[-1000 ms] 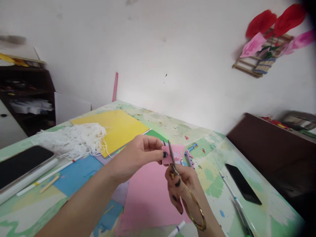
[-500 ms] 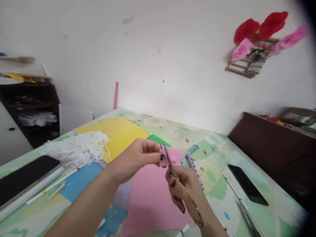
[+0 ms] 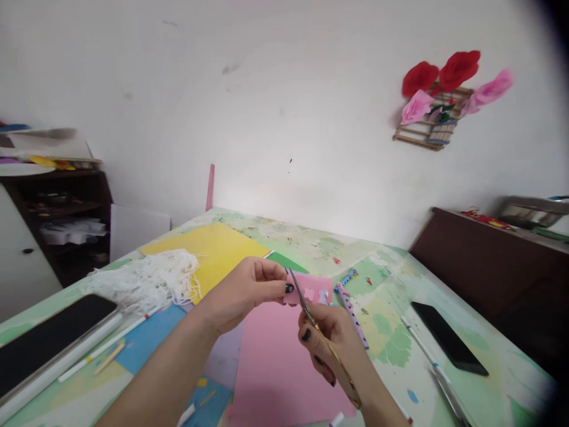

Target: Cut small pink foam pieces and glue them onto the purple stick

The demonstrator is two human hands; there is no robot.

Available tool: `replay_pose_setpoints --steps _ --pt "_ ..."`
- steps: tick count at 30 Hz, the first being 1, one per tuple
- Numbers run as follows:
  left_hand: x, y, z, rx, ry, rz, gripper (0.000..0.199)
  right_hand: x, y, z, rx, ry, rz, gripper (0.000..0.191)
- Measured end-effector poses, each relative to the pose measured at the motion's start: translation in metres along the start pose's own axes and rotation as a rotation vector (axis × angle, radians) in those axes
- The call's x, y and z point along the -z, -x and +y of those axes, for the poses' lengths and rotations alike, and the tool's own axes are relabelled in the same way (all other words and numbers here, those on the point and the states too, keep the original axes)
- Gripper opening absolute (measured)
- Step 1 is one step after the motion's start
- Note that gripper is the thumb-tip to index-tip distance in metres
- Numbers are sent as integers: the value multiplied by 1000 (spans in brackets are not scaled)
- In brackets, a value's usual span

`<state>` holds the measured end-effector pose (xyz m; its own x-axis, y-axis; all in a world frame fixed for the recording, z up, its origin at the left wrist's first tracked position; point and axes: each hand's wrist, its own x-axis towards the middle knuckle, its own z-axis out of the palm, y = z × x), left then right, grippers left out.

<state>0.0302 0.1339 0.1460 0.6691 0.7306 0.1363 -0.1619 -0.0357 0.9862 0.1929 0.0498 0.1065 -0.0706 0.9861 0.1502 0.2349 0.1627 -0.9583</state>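
Observation:
My left hand (image 3: 255, 287) pinches the left end of a small pink paper piece (image 3: 316, 284), held up over the table. In my right hand (image 3: 326, 341) are gold-handled scissors (image 3: 326, 342), their narrow blades parted at the paper near my left fingertips. Lighter cut shapes or holes show along the piece's lower part; which of these they are is unclear. Beneath both hands lies a large pink sheet (image 3: 275, 367).
A yellow sheet (image 3: 222, 243), white shredded strands (image 3: 155, 276) and a dark phone (image 3: 53, 338) lie left. Patterned strips (image 3: 353, 314) and another phone (image 3: 448, 338) are right. Paper flowers (image 3: 460, 70) hang on the wall.
The view has tilted upward slightly, so the table sits lower in the picture. The scissor blades are at a slightly different angle at the pink piece, still parted. Both hands keep their holds.

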Motion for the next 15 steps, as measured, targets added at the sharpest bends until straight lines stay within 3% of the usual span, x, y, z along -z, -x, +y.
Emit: replay_pose_setpoints --steps 15 --pt "-1 0 3 25 46 12 5 3 0 -4 -9 129 35 54"
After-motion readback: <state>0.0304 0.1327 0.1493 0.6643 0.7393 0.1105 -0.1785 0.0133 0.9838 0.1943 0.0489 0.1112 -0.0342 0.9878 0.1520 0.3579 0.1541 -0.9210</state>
